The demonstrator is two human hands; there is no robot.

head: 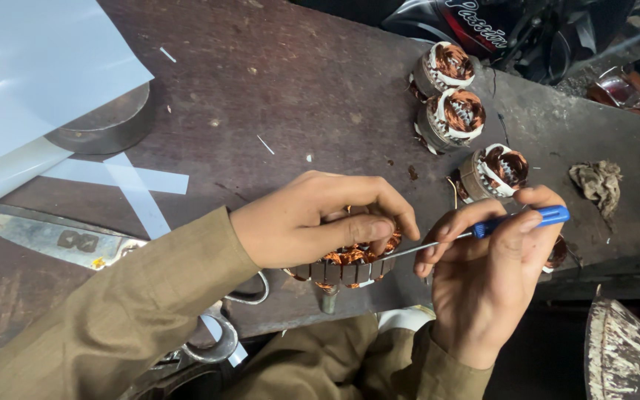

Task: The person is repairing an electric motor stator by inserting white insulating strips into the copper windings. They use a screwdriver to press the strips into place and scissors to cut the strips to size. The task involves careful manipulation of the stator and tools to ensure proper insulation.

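Bench (298, 81) edge carries a copper-wound stator (350, 265), clamped under the left hand (312, 222). Right hand (487, 270) pinches a blue-handled screwdriver (483, 228), tip touching the windings. Three wound stators (457, 111) stand beyond; bare wood lies between.

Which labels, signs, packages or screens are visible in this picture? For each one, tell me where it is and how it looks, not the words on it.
Black glossy vehicle panel: top edge right of centre, behind the bench; curved, with white script lettering.
Flat grey metal plate: left, on the dark wooden bench, partly under white paper strips; two stamped characters.
No packages or screens are visible.
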